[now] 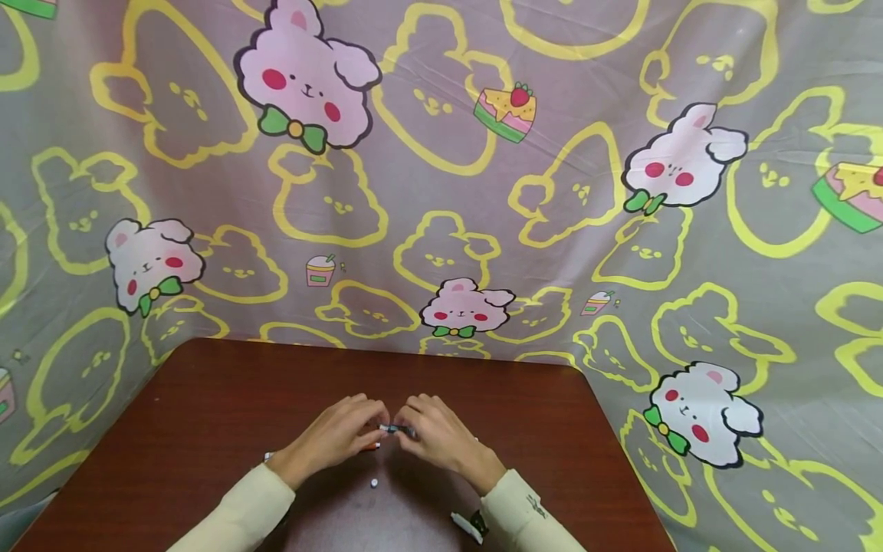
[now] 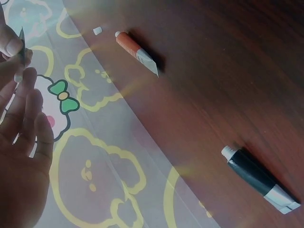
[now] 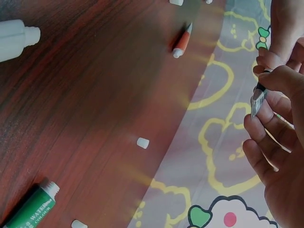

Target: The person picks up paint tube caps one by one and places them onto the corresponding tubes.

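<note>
Both hands meet over the middle of the table around a small dark paint tube [image 1: 398,430] with a white cap end. My right hand [image 1: 441,433] pinches the tube's body between thumb and fingers; in the right wrist view its flat silver tail [image 3: 257,100] sticks out past the thumb. At the other end, my left hand [image 1: 338,429] pinches the white cap with thumb and forefinger, its remaining fingers loosely bent. Fingers hide much of the tube. Under the hands, an orange paint tube [image 2: 130,45] lies on the table, a loose white cap [image 2: 97,31] beside it.
An uncapped black tube [image 2: 256,175] lies on the left wrist's side. An uncapped green tube [image 3: 33,209] and a white tube [image 3: 14,40] lie on the right wrist's side. Loose white caps [image 3: 142,143] are scattered about. A printed cloth [image 1: 441,192] hangs behind the brown table [image 1: 552,414].
</note>
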The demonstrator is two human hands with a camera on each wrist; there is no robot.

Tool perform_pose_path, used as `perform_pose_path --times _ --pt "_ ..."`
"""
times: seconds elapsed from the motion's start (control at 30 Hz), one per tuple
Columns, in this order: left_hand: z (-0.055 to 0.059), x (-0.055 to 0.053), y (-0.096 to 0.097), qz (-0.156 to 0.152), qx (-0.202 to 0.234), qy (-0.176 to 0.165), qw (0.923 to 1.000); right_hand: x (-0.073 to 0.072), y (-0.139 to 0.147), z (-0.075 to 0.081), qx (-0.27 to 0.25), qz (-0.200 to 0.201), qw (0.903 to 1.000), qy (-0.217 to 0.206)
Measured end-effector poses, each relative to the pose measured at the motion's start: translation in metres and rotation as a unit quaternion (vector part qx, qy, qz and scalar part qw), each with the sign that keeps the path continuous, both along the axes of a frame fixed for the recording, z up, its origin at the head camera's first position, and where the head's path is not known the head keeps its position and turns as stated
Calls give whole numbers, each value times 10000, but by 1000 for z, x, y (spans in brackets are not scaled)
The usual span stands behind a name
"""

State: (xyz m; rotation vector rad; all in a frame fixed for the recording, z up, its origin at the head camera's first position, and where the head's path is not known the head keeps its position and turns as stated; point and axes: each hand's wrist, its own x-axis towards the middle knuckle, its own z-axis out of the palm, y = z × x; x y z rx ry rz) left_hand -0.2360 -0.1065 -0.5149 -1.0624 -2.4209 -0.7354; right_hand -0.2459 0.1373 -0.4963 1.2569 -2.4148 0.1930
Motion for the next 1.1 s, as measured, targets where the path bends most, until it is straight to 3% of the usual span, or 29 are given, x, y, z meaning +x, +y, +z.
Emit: perform_pose_path --times 0.47,0.8,1.1 --pt "0 1 1 -33 97 -158 9998 1 0 -2 -122 57 9999 10" --pt "-2 2 0 411 -36 -392 9984 1 0 -3 -114 43 9999 -6" --pt "-5 1 -2 293 -36 -268 9992 2 0 -2 -92 49 9999 -49"
